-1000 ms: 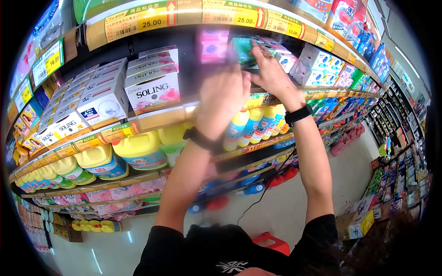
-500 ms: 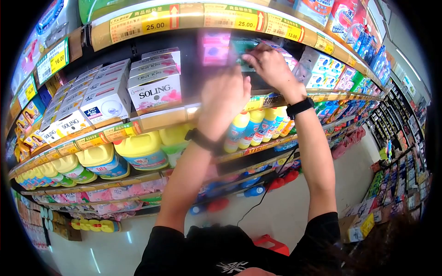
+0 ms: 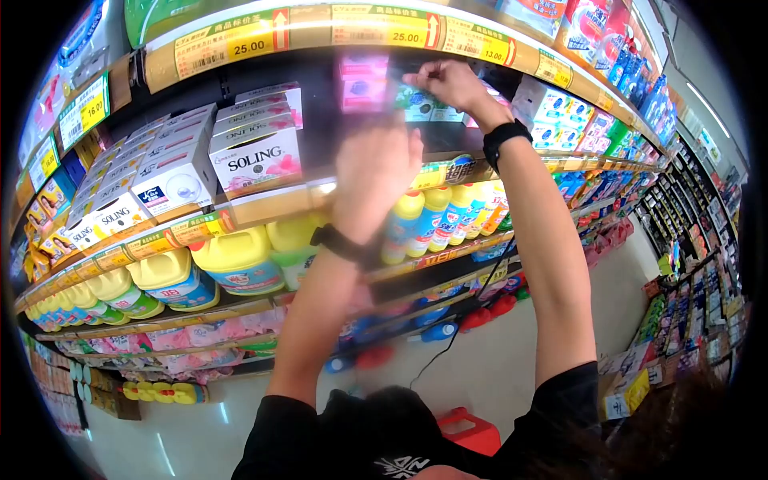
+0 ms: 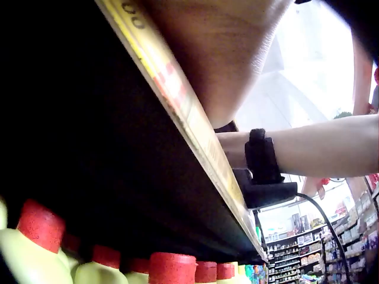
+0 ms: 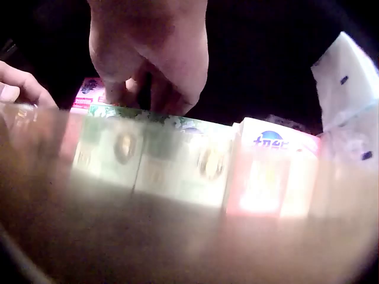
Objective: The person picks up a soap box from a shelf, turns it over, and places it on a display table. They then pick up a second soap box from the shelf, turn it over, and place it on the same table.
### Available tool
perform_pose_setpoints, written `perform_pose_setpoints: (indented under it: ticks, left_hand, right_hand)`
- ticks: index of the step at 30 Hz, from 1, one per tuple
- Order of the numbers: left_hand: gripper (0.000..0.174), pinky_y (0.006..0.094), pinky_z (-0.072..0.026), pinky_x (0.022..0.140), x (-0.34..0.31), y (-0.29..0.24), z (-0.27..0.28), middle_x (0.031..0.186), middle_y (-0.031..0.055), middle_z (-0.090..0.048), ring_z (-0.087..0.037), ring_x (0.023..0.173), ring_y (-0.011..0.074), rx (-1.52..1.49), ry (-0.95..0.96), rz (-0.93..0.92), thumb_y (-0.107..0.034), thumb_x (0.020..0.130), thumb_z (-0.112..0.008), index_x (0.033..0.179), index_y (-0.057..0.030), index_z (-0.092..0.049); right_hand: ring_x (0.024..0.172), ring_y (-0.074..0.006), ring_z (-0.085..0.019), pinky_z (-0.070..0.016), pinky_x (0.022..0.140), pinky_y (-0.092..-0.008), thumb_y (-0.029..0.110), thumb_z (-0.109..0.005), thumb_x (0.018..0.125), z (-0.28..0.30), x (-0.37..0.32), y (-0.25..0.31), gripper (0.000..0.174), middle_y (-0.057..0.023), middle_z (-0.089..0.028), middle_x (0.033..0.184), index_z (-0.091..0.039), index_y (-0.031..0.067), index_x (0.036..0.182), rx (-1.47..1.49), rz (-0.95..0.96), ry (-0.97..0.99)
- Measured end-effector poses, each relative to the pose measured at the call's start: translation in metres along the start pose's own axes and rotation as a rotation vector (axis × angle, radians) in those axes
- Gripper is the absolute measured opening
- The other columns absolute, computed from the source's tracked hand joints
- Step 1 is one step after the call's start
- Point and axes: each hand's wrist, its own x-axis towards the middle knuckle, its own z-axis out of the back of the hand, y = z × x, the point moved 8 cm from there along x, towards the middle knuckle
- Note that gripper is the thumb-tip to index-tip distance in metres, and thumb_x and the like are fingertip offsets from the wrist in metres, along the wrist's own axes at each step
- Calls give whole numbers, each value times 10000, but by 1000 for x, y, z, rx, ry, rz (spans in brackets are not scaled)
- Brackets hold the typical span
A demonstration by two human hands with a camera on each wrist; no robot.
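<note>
My right hand (image 3: 450, 84) is over green boxed packs (image 3: 420, 108) on the middle shelf, its fingers bent. In the right wrist view, the thumb and fingers point down at the top edge of the green packs (image 5: 157, 142), and the fingertips are hidden behind that edge. My left hand (image 3: 376, 164) is blurred in the head view, in front of a stack of pink packs (image 3: 364, 84). In the right wrist view, loosely bent fingers of the left hand (image 5: 23, 86) show beside a pink pack (image 5: 89, 94) at the far left.
White SOLING boxes (image 3: 256, 156) stand to the left. White-and-blue packs (image 3: 552, 112) are on the right. A shelf edge with price tags (image 3: 376, 28) hangs just above the hands; yellow bottles (image 3: 436, 216) fill the shelf below. A red stool (image 3: 468, 432) stands on the floor.
The right hand has lifted and drawn its fingers in, from lying along the green packs to bent above them. More of the green packs' fronts shows. The left hand stays nearly in place.
</note>
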Motion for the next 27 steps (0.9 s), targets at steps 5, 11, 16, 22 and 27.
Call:
perform_pose_setpoints:
  ticks: [5, 11, 16, 22, 27]
  left_hand:
    - [404, 457, -571, 790, -2, -1, 4, 952, 189, -722, -706, 911, 321, 3, 25, 20, -329, 966, -518, 1190, -15, -637]
    - [411, 454, -572, 773, -1, 0, 4, 923, 200, -720, -702, 909, 342, 1, -40, 15, -344, 957, -532, 1205, -32, -632]
    - [436, 465, -573, 768, 1, -1, 6, 928, 208, -720, -703, 917, 348, 34, 15, 48, -362, 947, -546, 1229, -39, -624]
    - [466, 472, -574, 769, -1, -2, 8, 955, 205, -721, -704, 919, 354, 44, -19, 70, -379, 935, -567, 1236, -28, -618]
    - [515, 464, -571, 770, 0, -3, 8, 1010, 200, -717, -698, 934, 366, 38, 8, 25, -387, 931, -588, 1290, -18, -586]
  right_hand:
    - [1020, -175, -629, -476, 932, -317, 447, -625, 980, -19, 8, -1, 444, -93, -706, 1101, -656, 68, 1211, 143, -29, 164]
    - [1413, -277, -417, -305, 1178, -364, 497, -414, 1018, -33, 2, -4, 649, -153, -416, 1551, -440, 48, 1487, 19, -26, 322]
    - [1422, -352, -368, -266, 1199, -406, 452, -707, 857, -17, -17, 12, 776, -192, -462, 1457, -422, 67, 1468, -211, 204, 284]
    - [1379, -379, -384, -306, 1178, -392, 309, -835, 729, -11, -34, 23, 863, -222, -464, 1407, -427, -34, 1408, -267, 285, 195]
    - [1276, -391, -480, -413, 1095, -433, 148, -833, 708, 13, -64, 53, 780, -230, -509, 1278, -459, -52, 1362, -79, 470, 24]
